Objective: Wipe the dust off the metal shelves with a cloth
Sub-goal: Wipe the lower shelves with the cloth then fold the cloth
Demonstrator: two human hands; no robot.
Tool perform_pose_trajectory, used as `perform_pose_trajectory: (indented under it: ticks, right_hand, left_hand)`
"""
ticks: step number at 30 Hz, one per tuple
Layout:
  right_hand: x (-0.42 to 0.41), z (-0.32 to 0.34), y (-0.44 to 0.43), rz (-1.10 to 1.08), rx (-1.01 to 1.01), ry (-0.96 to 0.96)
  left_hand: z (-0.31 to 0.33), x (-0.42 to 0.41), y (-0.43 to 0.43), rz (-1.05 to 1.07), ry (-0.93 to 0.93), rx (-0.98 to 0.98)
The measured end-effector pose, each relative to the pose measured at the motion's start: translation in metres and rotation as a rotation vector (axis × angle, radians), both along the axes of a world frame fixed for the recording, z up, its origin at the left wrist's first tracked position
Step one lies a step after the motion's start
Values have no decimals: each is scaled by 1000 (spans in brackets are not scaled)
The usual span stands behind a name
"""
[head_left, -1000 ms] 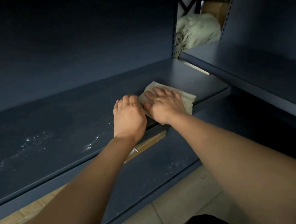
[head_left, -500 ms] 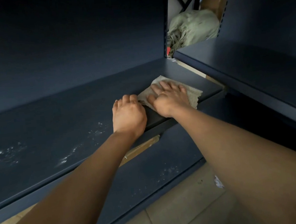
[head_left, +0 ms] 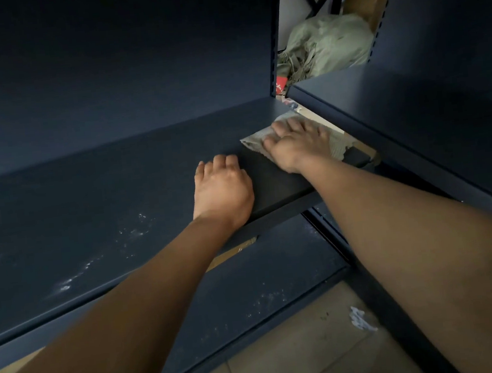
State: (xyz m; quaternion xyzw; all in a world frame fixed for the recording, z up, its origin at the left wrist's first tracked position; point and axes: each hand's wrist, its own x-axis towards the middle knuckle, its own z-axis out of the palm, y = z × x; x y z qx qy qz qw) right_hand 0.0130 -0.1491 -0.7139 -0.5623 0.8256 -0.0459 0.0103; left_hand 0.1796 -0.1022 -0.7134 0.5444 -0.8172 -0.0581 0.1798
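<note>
Fingers (head_left: pixel 220 162) of my left hand (head_left: pixel 223 188) curl under, gripping nothing, knuckles resting on the metal shelf (head_left: pixel 103 195) near its front edge. Left of them, pale dust specks (head_left: pixel 134 231) lie unwiped. To the right, my right hand (head_left: pixel 298 146) lies flat, fingers spread, pressing the cloth (head_left: pixel 257 142) onto the shelf's far right end. I judge I'm wiping that corner; next calls for dragging the cloth leftward over the specks, then doing the dusty lower shelf (head_left: pixel 263 275). My left fingertips are tucked from sight, and my palm covers most of the cloth.
</note>
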Motion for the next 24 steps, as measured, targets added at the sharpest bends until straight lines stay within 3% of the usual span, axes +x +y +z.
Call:
perform_pose_trajectory:
  ticks: [12, 24]
  right_hand:
    - [-3, 6, 3, -162, 93, -6]
    - [32, 4, 53, -169, 82, -76]
  left_hand:
    - [-3, 0, -3, 1, -12, -28]
    - [1, 42, 22, -55, 165, -179]
